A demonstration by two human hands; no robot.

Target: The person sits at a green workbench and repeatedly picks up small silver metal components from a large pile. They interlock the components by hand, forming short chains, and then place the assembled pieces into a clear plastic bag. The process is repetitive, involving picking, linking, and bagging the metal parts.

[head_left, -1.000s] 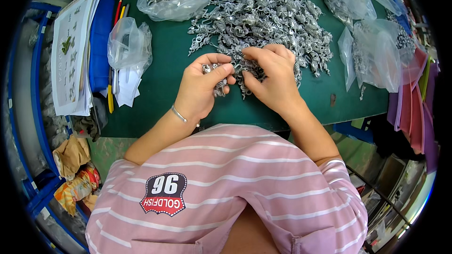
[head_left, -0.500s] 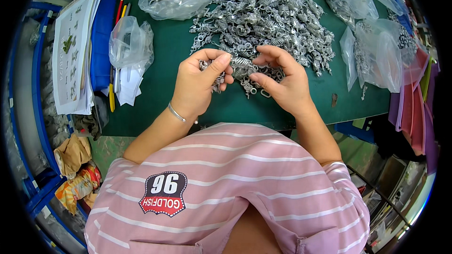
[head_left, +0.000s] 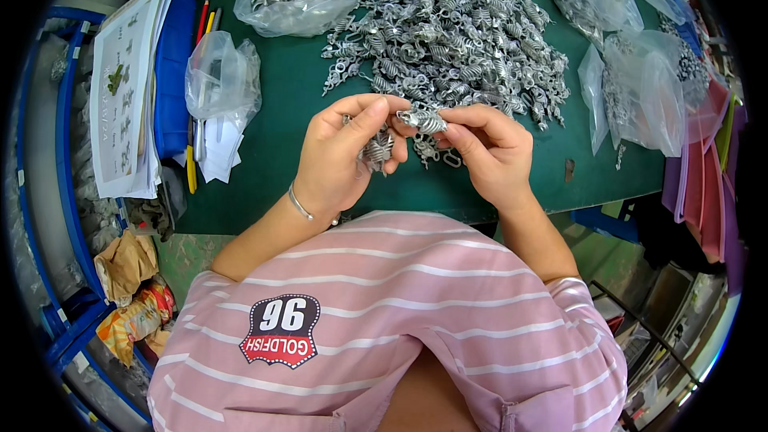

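Silvery metal spring piece [head_left: 424, 120] is sitting pinched between both thumbs and forefingers, just above the green mat table [head_left: 288, 112], right at the near edge of the big heap of grey coiled metal parts [head_left: 456, 40]. I'm keeping my left hand [head_left: 348, 156] curled shut on a small bunch of springs [head_left: 376, 148], while my right hand [head_left: 488, 152] is clamping the piece's other end. Best bet, I reckon: light fingertip grip, twisting slowly so nothing's slipping.

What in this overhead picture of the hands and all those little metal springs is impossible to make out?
- Head view: how many metal pieces the left hand holds; its curled fingers cover them.
- How the small spring piece pinched between both hands is built: too small. The right hand hides its far end.
- Contents of the clear bags at right: blurred by plastic and bent at the fisheye rim.
- Table front edge: hidden by the person's striped shirt.
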